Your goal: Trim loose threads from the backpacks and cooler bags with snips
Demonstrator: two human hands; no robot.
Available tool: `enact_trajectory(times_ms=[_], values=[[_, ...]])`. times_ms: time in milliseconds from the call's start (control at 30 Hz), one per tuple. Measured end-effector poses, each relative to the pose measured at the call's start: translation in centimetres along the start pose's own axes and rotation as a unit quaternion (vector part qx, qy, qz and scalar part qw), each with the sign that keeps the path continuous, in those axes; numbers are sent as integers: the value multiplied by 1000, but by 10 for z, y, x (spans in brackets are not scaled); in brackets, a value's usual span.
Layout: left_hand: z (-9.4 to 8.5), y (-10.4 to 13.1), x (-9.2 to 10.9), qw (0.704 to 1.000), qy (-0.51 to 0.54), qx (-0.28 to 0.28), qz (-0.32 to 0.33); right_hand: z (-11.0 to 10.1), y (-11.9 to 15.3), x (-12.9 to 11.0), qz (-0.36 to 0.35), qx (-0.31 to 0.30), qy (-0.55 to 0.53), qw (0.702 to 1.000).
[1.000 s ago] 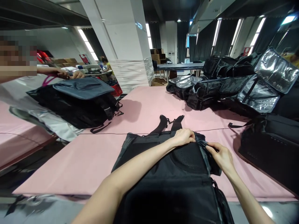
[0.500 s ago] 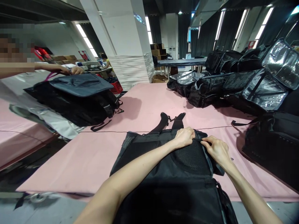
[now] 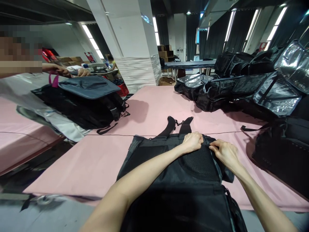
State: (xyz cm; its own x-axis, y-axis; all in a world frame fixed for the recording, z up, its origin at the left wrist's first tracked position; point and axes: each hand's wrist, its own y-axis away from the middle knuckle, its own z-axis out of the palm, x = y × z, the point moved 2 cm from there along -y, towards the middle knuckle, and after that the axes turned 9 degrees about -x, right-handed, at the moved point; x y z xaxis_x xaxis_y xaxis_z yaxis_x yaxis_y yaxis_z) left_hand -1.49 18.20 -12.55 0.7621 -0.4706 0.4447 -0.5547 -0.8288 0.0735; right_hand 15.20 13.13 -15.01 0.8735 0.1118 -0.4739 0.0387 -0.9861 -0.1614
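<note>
A black backpack [image 3: 169, 187] lies in front of me on the pink-covered table [image 3: 96, 167], its back panel with dark mesh padding facing up. Its shoulder straps [image 3: 185, 125] stretch away from me beyond the far edge of the bag. My left hand [image 3: 193, 142] is closed on that far edge, right of its middle. Close by at the far right corner, my right hand [image 3: 224, 153] pinches the bag's edge between thumb and fingers. What exactly lies between the fingertips is too small to make out.
At the left, another person's hands [image 3: 83, 72] rest near a black bag with a grey flap [image 3: 89, 87]. Several black bags with silver lining [image 3: 277, 93] are piled at the back right. Another black bag [image 3: 282, 154] stands at the right. A white pillar [image 3: 125, 42] rises behind the table.
The whole view has shifted slightly to the right. Both of my hands keep their hold at the same places on the backpack. The other person's hands have moved a little at the grey-flapped bag.
</note>
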Motion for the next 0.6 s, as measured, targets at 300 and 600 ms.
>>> enact_trajectory(times_ms=[300, 600], values=[[-67, 91, -77, 1000, -11, 7, 5, -3, 24, 50, 67, 91, -188, 976], [-65, 149, -123, 985, 14, 61, -161, 6, 13, 18, 5, 40, -188, 981]])
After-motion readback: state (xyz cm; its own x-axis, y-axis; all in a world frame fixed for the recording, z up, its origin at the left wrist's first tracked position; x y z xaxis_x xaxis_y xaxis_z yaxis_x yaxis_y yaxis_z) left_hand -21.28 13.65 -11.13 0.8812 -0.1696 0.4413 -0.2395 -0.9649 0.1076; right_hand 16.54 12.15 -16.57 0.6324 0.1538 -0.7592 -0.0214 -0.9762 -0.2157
